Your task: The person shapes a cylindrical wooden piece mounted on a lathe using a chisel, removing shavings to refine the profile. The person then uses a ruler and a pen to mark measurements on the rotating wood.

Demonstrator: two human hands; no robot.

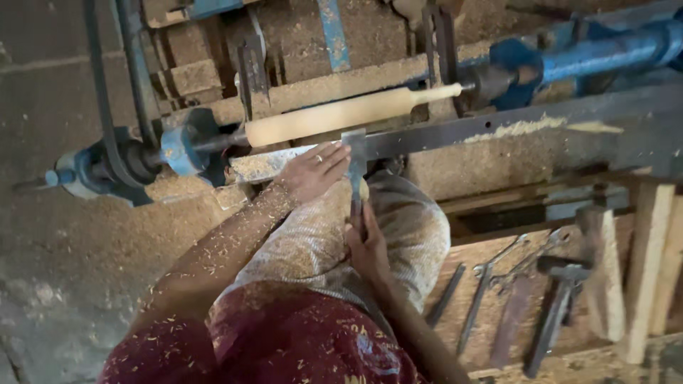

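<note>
Sawdust-covered lathe [498,128], right hand [366,245] gripping chisel [355,167], left hand [313,171] flat beside blade, below wooden spindle [341,114]

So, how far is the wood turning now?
The wooden piece on the lathe already looks round, with a thinner handle end. In hand: the right hand holds a chisel, and the left hand steadies its blade on the tool rest. Remaining: finishing and removal, apparently.
</note>
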